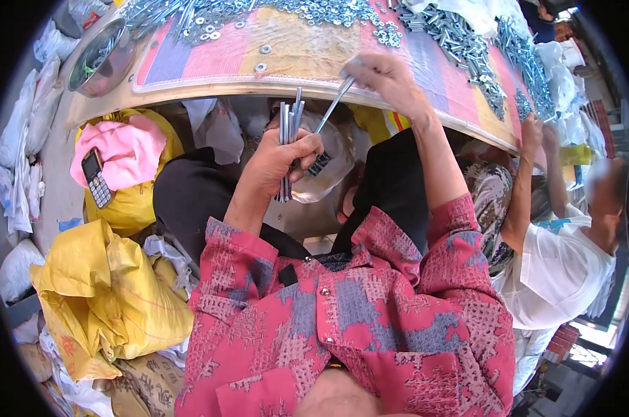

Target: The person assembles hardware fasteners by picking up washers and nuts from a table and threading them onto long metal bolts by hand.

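Red patterned shirt (391, 326) occupies the near position. Directly beyond it, the left hand (279, 160) is closed around an upright bundle of metal rods (285, 125). To its right, the right hand (384, 76) pinches the upper end of a single rod (334, 105); the lower end slants toward the left thumb, contact not determinable. Progress, as judged: partial. One bundle is gathered; the single rod is outside it, and plenty of loose stock remains. Beyond the hands, a table (293, 88) carries a striped cloth (314, 59), with washers (328, 10) at the far side and loose bolts (460, 52) at far right. Far left: metal bowl (113, 85). Left: phone (97, 178) on pink cloth (133, 149). Right: co-worker (565, 271).
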The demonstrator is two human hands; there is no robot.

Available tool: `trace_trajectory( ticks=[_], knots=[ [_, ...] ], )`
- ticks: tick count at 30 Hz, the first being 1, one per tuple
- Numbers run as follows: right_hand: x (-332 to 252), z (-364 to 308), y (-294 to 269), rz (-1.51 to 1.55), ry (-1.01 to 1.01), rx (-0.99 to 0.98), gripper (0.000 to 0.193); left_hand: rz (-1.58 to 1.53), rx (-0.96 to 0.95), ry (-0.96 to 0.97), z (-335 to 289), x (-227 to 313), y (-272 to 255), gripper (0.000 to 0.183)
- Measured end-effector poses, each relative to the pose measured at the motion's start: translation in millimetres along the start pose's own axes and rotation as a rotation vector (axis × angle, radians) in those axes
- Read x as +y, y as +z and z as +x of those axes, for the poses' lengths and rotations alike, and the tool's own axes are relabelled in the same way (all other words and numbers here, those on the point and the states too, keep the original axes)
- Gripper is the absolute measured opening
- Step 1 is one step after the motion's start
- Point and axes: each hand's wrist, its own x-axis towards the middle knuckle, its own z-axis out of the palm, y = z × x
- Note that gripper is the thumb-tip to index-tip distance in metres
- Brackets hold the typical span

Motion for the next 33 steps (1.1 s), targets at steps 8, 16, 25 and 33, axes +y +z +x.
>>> trace_trajectory(
  ticks=[8,16,25,33],
  knots=[
    [-49,6,57,0.526,0.190,-0.287,0.023,-0.104,0.217,0.175,-4,12,-2,0.019],
    [-39,85,69,-0.281,-0.158,0.100,0.027,-0.387,0.260,0.229,-14,25,-24,0.024],
    [-9,113,100,-0.666,-0.251,0.179,0.019,-0.201,0.333,0.202,-5,20,-21,0.024],
    [-8,107,95,-0.421,-0.093,0.250,0.023,-0.242,0.292,0.214,-3,12,-21,0.025]
  ],
)
